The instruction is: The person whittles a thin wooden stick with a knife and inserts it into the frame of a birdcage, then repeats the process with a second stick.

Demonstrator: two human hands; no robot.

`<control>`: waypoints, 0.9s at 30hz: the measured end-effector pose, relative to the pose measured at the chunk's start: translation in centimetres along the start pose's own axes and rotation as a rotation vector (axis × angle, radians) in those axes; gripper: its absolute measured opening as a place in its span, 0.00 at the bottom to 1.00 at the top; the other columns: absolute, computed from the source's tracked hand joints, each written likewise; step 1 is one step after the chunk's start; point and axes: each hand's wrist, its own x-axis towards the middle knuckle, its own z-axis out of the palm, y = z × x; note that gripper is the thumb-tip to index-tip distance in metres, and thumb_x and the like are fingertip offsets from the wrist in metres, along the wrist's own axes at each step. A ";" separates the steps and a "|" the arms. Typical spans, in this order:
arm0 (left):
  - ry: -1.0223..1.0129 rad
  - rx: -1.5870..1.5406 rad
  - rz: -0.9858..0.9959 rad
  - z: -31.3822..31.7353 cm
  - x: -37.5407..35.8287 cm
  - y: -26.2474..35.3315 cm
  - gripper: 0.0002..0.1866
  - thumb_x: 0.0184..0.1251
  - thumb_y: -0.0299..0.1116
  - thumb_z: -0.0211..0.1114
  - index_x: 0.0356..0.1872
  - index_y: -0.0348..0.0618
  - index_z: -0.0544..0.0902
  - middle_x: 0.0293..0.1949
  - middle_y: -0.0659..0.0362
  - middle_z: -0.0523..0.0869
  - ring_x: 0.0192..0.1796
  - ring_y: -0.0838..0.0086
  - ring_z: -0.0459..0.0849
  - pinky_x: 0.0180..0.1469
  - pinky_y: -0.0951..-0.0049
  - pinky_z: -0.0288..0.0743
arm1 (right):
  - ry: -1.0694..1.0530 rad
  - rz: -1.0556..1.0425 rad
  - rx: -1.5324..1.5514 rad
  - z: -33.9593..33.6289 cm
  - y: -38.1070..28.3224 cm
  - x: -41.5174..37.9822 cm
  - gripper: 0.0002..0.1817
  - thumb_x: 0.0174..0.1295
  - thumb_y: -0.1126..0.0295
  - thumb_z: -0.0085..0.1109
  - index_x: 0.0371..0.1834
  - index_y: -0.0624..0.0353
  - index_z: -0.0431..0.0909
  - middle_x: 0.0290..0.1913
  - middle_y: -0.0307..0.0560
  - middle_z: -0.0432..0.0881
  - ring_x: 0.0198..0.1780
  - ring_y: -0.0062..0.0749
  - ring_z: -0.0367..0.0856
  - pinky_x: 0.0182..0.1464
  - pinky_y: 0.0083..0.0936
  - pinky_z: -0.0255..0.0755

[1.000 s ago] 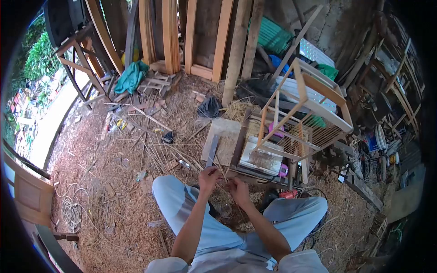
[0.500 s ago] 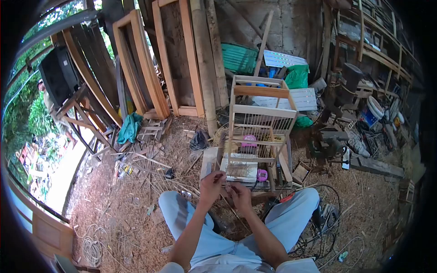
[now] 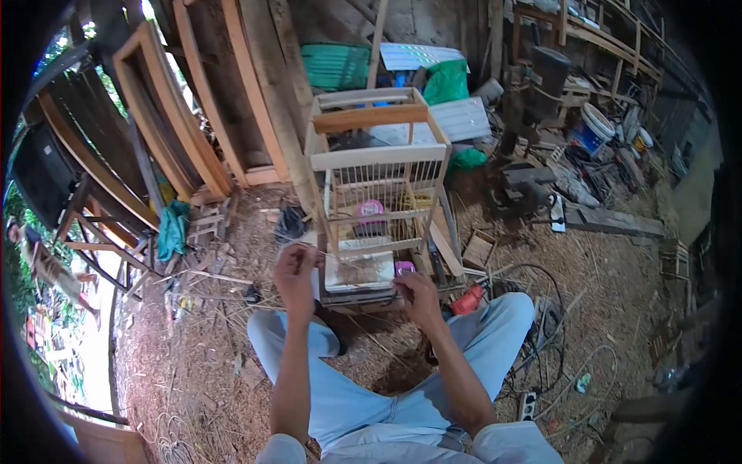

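In the head view, my left hand [image 3: 297, 271] is raised above my left knee, its fingers pinched together. My right hand [image 3: 417, 295] is at about the same height further right, its fingers also closed. A thin pale strand seems to run between the hands; its ends are too small to make out. Just beyond them stands a wooden cage-like frame [image 3: 379, 156] with thin upright bars. A white board [image 3: 358, 271] lies at the foot of the frame, with a purple object [image 3: 403, 267] at its right edge.
A red power tool [image 3: 468, 299] lies by my right knee, near a black cable and a power strip [image 3: 527, 406]. Wooden frames [image 3: 220, 182] lean at the back left. A person [image 3: 54, 267] is outside at the far left. Shavings and scraps cover the floor.
My hands have moved apart, the left one going left and up. The view has shifted right, so the cage-like frame appears further left. More of the red tool shows.
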 end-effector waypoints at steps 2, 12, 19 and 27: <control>0.006 -0.144 -0.044 -1.6 0.1 -0.5 0.07 0.65 0.23 0.62 0.43 0.36 0.77 0.34 0.62 0.80 0.34 0.80 0.79 0.38 0.77 0.75 | -0.049 0.027 0.026 -1.0 0.5 0.4 0.09 0.50 0.79 0.64 0.35 0.61 0.81 0.33 0.51 0.80 0.42 0.49 0.77 0.44 0.40 0.71; -0.248 0.928 0.367 -3.3 -6.3 0.2 0.10 0.65 0.31 0.62 0.45 0.43 0.79 0.38 0.52 0.84 0.36 0.56 0.83 0.40 0.65 0.77 | -0.475 0.009 -0.056 -5.6 4.7 3.0 0.06 0.50 0.76 0.64 0.32 0.56 0.84 0.32 0.45 0.82 0.39 0.41 0.78 0.45 0.34 0.70; -0.642 0.645 0.083 -6.1 -5.9 -1.0 0.07 0.61 0.24 0.64 0.40 0.39 0.83 0.35 0.53 0.85 0.34 0.62 0.85 0.37 0.68 0.76 | -0.087 0.346 0.140 -5.2 8.4 3.3 0.07 0.57 0.74 0.63 0.38 0.61 0.84 0.31 0.47 0.84 0.31 0.35 0.80 0.36 0.28 0.72; -0.594 0.501 -0.068 -7.0 -4.9 0.7 0.06 0.59 0.22 0.66 0.38 0.36 0.83 0.35 0.56 0.83 0.37 0.68 0.82 0.38 0.71 0.74 | -0.116 0.180 -0.678 -2.5 8.7 2.1 0.18 0.55 0.70 0.62 0.50 0.57 0.75 0.42 0.54 0.79 0.45 0.53 0.79 0.47 0.46 0.70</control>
